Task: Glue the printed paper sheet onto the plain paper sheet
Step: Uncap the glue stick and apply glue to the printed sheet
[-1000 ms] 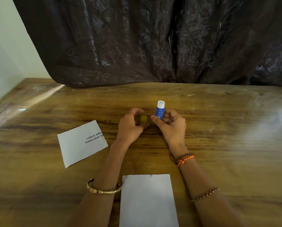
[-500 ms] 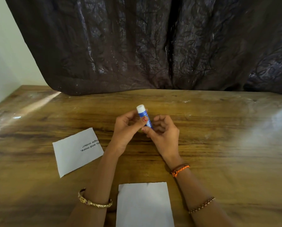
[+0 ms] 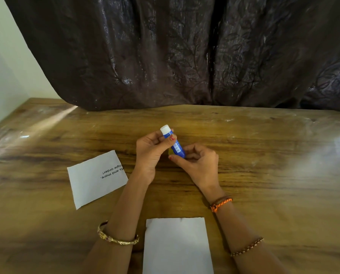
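the near end of the plain paper sheet (image 3: pixel 177 246) is cut off by the bottom edge. the lower end of the glue stick (image 3: pixel 175 144) is hidden by the hands: left hand (image 3: pixel 150 153), right hand (image 3: pixel 199 165). only part of the print on the printed paper sheet (image 3: pixel 96 177) can be read. the counter's (image 3: pixel 263 175) far edge is covered by a dark curtain (image 3: pixel 185 52).

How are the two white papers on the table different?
The printed paper sheet has black words near one edge; the plain paper sheet is blank. The printed one lies turned at an angle on the left; the plain one lies straight between the forearms. Both are white and flat on the wooden table.
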